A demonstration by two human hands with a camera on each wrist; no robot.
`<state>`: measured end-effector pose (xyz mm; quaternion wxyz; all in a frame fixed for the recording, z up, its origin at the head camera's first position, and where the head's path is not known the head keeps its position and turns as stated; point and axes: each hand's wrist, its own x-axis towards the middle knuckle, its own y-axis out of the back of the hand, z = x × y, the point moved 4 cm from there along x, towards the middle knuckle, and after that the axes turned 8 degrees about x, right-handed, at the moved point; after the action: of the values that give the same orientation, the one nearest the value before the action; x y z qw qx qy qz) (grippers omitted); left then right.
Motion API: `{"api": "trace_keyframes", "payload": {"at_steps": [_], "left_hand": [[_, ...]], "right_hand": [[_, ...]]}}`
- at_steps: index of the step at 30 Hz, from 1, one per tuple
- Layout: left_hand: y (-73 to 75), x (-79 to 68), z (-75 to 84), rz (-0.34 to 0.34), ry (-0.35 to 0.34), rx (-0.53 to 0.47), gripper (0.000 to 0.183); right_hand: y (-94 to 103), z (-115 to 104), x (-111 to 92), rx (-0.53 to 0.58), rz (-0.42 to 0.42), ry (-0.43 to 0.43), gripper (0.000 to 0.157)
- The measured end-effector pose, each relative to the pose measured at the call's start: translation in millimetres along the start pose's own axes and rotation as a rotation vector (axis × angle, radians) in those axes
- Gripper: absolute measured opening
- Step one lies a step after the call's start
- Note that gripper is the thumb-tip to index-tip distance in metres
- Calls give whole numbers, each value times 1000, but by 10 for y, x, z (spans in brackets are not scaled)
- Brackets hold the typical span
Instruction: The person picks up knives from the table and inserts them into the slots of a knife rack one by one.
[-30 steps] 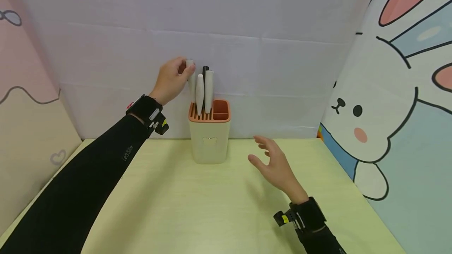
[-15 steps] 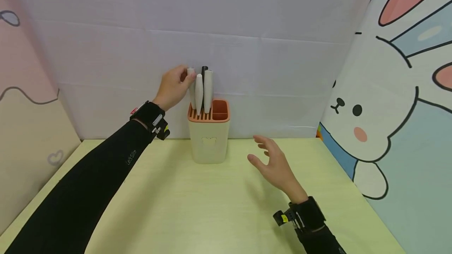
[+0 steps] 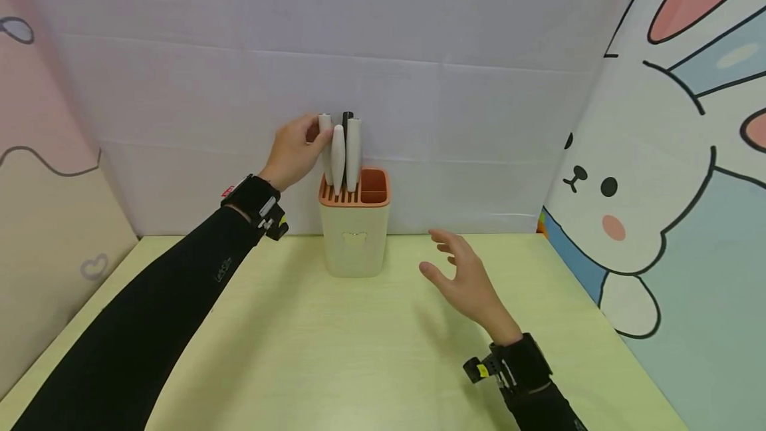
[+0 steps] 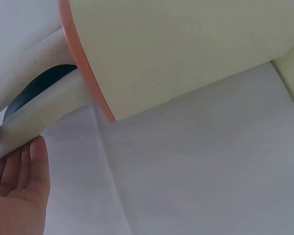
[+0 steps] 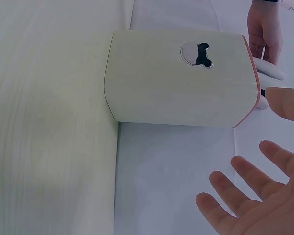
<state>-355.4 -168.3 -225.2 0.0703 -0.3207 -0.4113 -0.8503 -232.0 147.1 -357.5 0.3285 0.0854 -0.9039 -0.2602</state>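
A cream knife block with an orange slotted top stands against the back wall. At its left end my left hand grips the white handle of a knife between thumb and fingers. This knife stands upright, its blade hidden in the block. Close up in the left wrist view, the handle runs down to the orange rim. My right hand is apart from the block, to its right, fingers spread and holding nothing.
Beside the held knife stand two more white handles, one shorter and one taller, with a black handle behind. An open orange compartment fills the block's right side. The pale wooden table meets a white backdrop.
My left hand has come down with the knife, whose handle now sits lower at the slots. During the last half second it stays nearly still. The right hand has not moved.
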Motion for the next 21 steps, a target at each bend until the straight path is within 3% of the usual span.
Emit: {"api": "trace_keyframes", "payload": {"at_steps": [15, 21], "left_hand": [[-133, -99, -102, -83, 34, -35, 38], [-154, -150, -130, -106, 7, -40, 41]], "right_hand": [[24, 0, -23, -2, -6, 3, 55], [20, 5, -24, -2, -7, 2, 55]]}}
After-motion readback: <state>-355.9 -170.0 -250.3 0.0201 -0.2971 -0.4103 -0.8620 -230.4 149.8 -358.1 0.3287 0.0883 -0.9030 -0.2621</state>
